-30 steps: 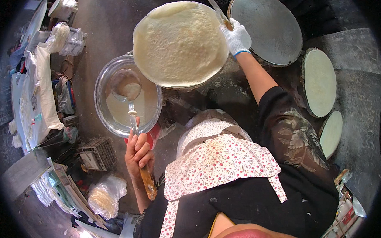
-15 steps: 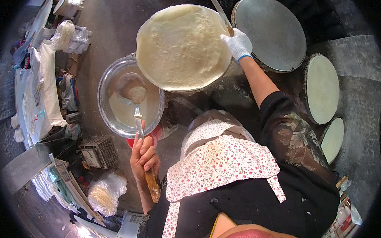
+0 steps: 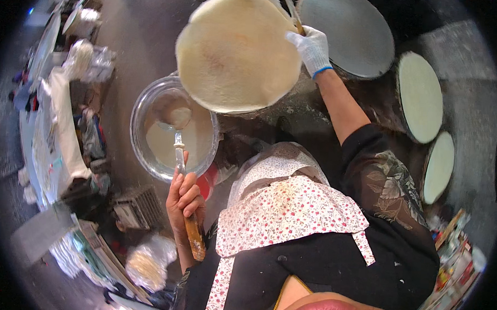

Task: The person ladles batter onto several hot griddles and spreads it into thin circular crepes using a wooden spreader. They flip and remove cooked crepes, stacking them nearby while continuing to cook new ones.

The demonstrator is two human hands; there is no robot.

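Observation:
My left hand [image 3: 187,195] is closed on the wooden handle of a metal ladle [image 3: 179,156], whose bowl sits in a clear basin [image 3: 139,149] of pale batter [image 3: 164,143]. Above and right of the basin, a large round pancake [image 3: 236,60] covers a griddle. My right hand [image 3: 311,49], in a white glove with a blue cuff, is closed on the wooden handle of a long flat metal spatula [image 3: 290,6] beside the pancake's right edge. Part of that tool is out of frame at the top.
A grey griddle [image 3: 345,29] is at the upper right, with two batter-covered griddles [image 3: 420,96] down the right side. Cloth-covered stacks [image 3: 61,136], a plastic crate [image 3: 138,208] and a bagged bundle [image 3: 147,261] line the left. Clutter [image 3: 455,252] stands at the lower right.
The pancake's upper-left edge is now irregular and reaches higher in the picture, and its surface looks smoother and more golden. Both hands keep their holds. The surroundings have shifted slightly in view.

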